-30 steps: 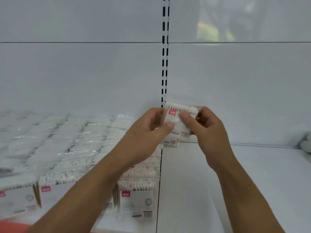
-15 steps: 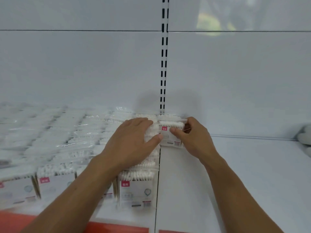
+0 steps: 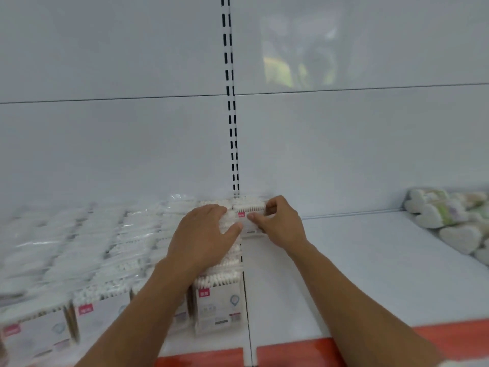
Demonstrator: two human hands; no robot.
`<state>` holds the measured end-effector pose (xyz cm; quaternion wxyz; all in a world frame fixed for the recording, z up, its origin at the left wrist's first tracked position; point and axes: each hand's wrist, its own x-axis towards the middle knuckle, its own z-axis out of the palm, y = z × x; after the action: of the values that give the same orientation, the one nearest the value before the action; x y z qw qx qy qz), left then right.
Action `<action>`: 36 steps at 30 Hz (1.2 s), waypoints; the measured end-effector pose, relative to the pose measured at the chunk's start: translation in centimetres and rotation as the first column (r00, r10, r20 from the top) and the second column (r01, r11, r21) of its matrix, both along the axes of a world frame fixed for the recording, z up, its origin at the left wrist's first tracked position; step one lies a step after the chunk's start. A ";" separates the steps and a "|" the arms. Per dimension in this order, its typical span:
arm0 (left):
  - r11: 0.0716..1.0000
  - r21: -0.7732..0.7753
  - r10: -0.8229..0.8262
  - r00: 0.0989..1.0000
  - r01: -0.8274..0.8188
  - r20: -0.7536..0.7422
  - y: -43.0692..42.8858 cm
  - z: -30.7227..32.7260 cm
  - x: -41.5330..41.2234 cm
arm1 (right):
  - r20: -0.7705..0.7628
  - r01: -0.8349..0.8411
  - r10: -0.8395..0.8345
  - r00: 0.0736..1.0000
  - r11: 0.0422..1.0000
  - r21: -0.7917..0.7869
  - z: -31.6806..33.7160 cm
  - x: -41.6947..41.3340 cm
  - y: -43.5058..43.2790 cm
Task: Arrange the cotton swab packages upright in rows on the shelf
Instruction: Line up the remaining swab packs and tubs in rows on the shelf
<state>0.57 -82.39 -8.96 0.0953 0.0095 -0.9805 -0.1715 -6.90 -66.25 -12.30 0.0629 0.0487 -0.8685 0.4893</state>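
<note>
Two hands meet at the back of the shelf (image 3: 344, 274). The right hand (image 3: 280, 226) pinches an upright package (image 3: 248, 218) of white swabs. The left hand (image 3: 203, 234) rests flat, fingers straight, on the neighbouring rows (image 3: 119, 247).

The left of the shelf (image 3: 383, 260) is filled to the back panel (image 3: 105, 154) by rows of packages (image 3: 105, 260). The right is left open, blocked only by one package (image 3: 248, 207) held at the back and soft packs (image 3: 449, 221) piled at the far right.
</note>
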 end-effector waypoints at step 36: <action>0.730 0.386 -0.617 0.786 0.563 0.020 55.0 2.3 10.7 | -0.024 0.380 -0.434 0.901 0.759 0.529 8.7 20.6 63.4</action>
<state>11.28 -27.42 -6.67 -0.0403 -0.2732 -0.8878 -0.3681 13.65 -2.84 -3.61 0.1085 -0.1506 -0.9596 0.2116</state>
